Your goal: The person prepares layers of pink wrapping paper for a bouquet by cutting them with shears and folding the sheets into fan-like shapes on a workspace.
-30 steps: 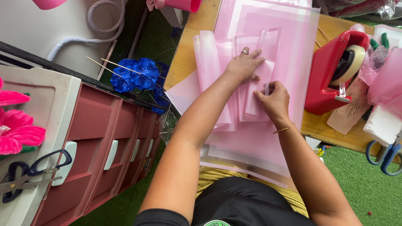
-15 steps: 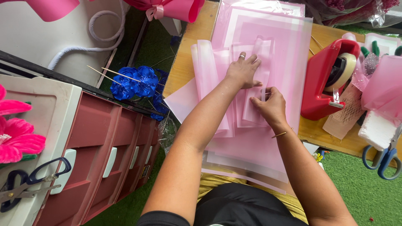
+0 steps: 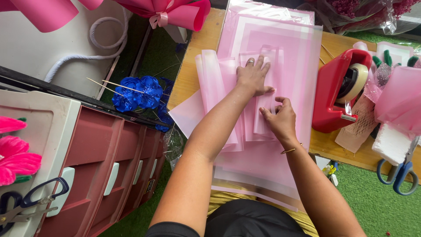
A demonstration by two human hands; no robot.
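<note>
Both bare forearms entered from the bottom of the frame and converged toward the upper middle. The left arm ran up from the lower left in a long diagonal, wrist straight, ending in the left hand [image 3: 253, 75] — palm down, fingers spread and pointing toward the top of the frame, pressed flat, a ring on one finger. The right arm rose from the lower right, its wrist carrying a thin bangle. The right hand [image 3: 278, 118] sat just below and to the right of the left one, close beside it — fingers curled inward, thumb and forefinger drawn together in a pinch at its upper edge, knuckles facing the camera.
</note>
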